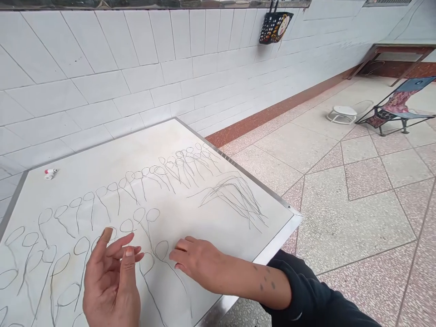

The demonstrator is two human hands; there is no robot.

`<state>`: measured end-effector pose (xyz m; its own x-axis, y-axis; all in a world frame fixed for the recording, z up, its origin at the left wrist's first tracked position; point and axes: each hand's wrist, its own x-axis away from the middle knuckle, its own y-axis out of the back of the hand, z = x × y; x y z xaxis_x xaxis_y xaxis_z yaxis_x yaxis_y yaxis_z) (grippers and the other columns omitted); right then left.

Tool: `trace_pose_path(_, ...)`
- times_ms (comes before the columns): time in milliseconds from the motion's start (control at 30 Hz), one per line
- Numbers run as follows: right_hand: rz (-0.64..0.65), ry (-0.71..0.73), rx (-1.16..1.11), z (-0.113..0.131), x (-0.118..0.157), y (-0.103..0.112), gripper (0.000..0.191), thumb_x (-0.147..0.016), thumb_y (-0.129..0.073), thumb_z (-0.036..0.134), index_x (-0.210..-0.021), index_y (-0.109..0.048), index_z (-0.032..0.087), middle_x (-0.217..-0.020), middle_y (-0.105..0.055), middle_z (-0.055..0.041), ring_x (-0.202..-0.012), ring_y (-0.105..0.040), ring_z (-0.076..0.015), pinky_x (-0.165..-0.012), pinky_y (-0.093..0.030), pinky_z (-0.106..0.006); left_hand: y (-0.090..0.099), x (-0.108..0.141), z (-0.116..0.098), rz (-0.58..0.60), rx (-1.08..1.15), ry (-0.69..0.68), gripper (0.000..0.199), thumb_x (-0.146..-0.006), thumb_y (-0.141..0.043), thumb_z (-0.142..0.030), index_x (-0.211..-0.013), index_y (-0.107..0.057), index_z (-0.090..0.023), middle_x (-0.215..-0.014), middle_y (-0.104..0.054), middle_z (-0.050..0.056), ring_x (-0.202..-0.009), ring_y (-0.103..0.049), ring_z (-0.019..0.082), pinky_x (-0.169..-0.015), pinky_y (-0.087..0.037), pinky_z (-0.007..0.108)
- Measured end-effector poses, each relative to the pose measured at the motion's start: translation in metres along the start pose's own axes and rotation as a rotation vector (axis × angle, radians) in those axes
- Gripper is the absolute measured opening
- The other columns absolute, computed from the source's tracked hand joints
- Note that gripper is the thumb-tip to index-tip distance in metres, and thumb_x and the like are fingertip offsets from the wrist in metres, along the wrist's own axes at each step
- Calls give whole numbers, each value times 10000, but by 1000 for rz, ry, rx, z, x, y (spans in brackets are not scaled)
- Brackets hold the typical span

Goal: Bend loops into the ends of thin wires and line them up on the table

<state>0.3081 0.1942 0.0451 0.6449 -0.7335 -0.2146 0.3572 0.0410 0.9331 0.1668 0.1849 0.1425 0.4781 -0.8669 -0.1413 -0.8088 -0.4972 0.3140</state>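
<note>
Thin dark wire-like strands, many with a loop at one end, lie in rows on a white tabletop (136,141). My left hand (112,277) is raised over the near rows, palm turned up, with fingers loosely bent and apart. A brown covering wraps one of its fingertips. I can make out nothing held in it. To its right, my right hand (199,261) is low over the table, fingers curled together at the edge of a looped strand (161,250). Its fingertips partly hide the contact. Loose unlooped strands (235,195) lie bunched beyond the right hand.
A small red-and-white item (50,172) lies at the table's far left. The metal-edged table stands against a white tiled wall (112,50), where a patterned bag (275,27) hangs. A folding chair (398,106) and low white stool (341,114) stand on the floor to the right.
</note>
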Motion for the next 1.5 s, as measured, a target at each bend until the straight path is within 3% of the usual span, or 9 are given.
trace_pose_path(133,-17,-68,-49,-17,0,5,132,-944,-472,222,-864,-569,183,-819,-587,-27,-747,-530,-140,-589,-410,-242,2,-3,8,-14,54,-46,486,-814,-627,-328,-1289,-525,-324,-1033,-654,1,-747,-641,147,-808,-556,363)
trace_pose_path(300,-193,-584,81,-70,14,47,146,-945,-442,190,-854,-556,184,-810,-587,-37,-743,-534,-148,-555,-364,-248,5,-5,11,43,66,-20,473,-804,-642,-337,-1267,-546,-334,-1030,-656,-2,-790,-650,153,-756,-582,312)
trace_pose_path(400,-166,-802,148,-101,27,63,73,-907,-497,189,-849,-541,192,-841,-588,-42,-752,-525,-167,-507,-318,-247,6,-4,11,51,26,19,445,-808,-632,-362,-1247,-560,-352,-1046,-659,-10,-812,-653,160,-790,-576,329)
trace_pose_path(733,-47,-888,102,-121,27,53,138,-889,-459,125,-787,-530,183,-852,-596,-63,-815,-531,-190,-535,-321,-258,2,-7,6,90,-54,109,431,-753,-648,-464,-1166,-613,-344,-1042,-667,0,-753,-651,186,-838,-526,435)
trace_pose_path(867,-146,-766,93,-110,30,63,153,-888,-438,110,-800,-529,195,-811,-576,-37,-771,-504,-168,-545,-324,-249,-6,3,-1,156,-170,44,416,-784,-603,-465,-1178,-604,-332,-1040,-671,23,-840,-634,217,-714,-519,359)
trace_pose_path(1000,-227,-383,-8,-89,33,75,134,-881,-475,105,-815,-544,197,-803,-572,-30,-789,-481,-165,-620,-367,-249,-24,15,-14,288,-334,-165,384,-842,-516,-440,-1204,-586,-335,-1139,-655,52,-1073,-559,292,-499,-453,268)
trace_pose_path(1167,-181,-54,-135,-69,31,81,158,-913,-458,124,-800,-551,186,-746,-552,-14,-739,-465,-145,-682,-387,-257,-45,8,-12,516,-498,-484,415,-893,-445,-357,-1300,-526,-336,-1111,-692,21,-1086,-558,264,-798,-491,411)
trace_pose_path(1267,-191,-15,-154,-67,32,81,168,-914,-450,116,-796,-551,181,-734,-541,-8,-710,-455,-136,-686,-391,-254,-51,5,-7,581,-477,-376,371,-897,-422,-358,-1215,-608,-318,-977,-728,14,-902,-633,224,-813,-495,403)
trace_pose_path(1500,-242,-19,-202,-70,33,75,142,-933,-457,166,-936,-597,190,-801,-574,-21,-760,-496,-140,-677,-413,-246,-57,12,-10,536,-319,-140,399,-842,-464,-424,-1187,-627,-305,-889,-714,0,-743,-642,182,-696,-516,345)
